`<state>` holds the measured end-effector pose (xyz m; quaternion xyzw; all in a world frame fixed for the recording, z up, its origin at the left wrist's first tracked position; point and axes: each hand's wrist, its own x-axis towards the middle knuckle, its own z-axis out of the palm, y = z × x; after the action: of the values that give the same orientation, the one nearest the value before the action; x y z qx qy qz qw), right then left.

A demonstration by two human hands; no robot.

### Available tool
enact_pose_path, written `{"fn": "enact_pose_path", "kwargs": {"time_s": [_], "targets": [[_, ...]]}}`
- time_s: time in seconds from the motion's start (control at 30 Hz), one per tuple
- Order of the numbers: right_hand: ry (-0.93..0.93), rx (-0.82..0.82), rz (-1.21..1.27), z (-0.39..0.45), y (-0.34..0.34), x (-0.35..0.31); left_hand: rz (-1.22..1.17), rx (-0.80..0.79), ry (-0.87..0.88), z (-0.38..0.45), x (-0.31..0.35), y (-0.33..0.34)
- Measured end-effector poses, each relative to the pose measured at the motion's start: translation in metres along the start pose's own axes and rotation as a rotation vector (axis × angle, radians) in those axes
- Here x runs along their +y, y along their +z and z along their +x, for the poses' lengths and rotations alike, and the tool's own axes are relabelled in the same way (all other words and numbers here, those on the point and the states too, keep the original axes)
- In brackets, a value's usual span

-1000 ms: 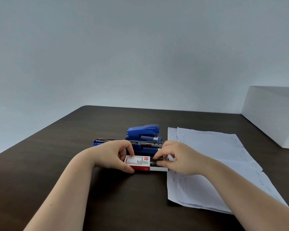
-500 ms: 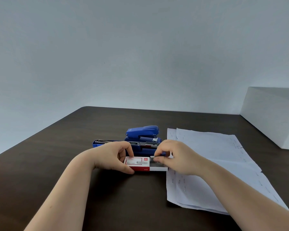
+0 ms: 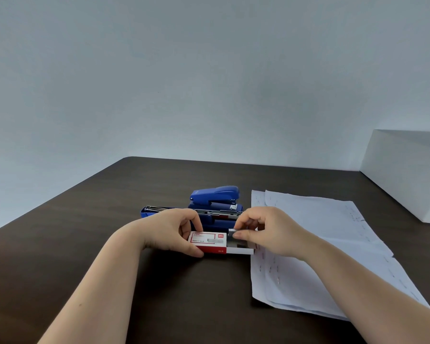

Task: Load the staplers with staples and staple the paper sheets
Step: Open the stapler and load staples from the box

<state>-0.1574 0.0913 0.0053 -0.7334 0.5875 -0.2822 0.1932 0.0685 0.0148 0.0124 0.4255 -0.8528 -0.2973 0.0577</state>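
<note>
A red and white staple box [image 3: 207,242] lies on the dark table [image 3: 85,232], its inner tray slid out to the right. My left hand [image 3: 170,230] grips the box sleeve. My right hand [image 3: 266,230] pinches a silver strip of staples [image 3: 232,232] just above the open tray. Behind the hands lies a blue stapler [image 3: 159,211] opened flat, its metal rail showing. A second blue stapler [image 3: 215,196], closed, stands behind it. White paper sheets [image 3: 320,234] spread out to the right, partly under my right forearm.
A large white box [image 3: 407,175] stands at the table's far right edge. A pale wall rises behind the table. The table's left edge runs diagonally toward me.
My right hand has lifted a strip of staples out of the slid-out tray, raising it slightly. The left hand stays on the box.
</note>
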Motion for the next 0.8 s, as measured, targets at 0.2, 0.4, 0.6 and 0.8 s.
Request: {"fn": "enact_pose_path", "kwargs": {"time_s": [0.2,0.4,0.6,0.8], "targets": [[-0.046,0.000,0.010,-0.0027,-0.0009,-0.0029,0.018,0.004,-0.005,0.0013,0.0010,-0.0003],[0.007,-0.048,0.096,-0.0046,-0.0055,-0.0060,0.010,0.003,-0.007,-0.0001,0.0021,-0.0003],[0.023,-0.104,0.065,-0.0038,-0.0075,-0.0046,0.010,-0.001,-0.009,-0.0006,0.0029,-0.0003],[0.004,-0.040,0.023,-0.0011,-0.0022,-0.0020,0.014,-0.010,-0.022,-0.0011,0.0037,-0.0005]]}}
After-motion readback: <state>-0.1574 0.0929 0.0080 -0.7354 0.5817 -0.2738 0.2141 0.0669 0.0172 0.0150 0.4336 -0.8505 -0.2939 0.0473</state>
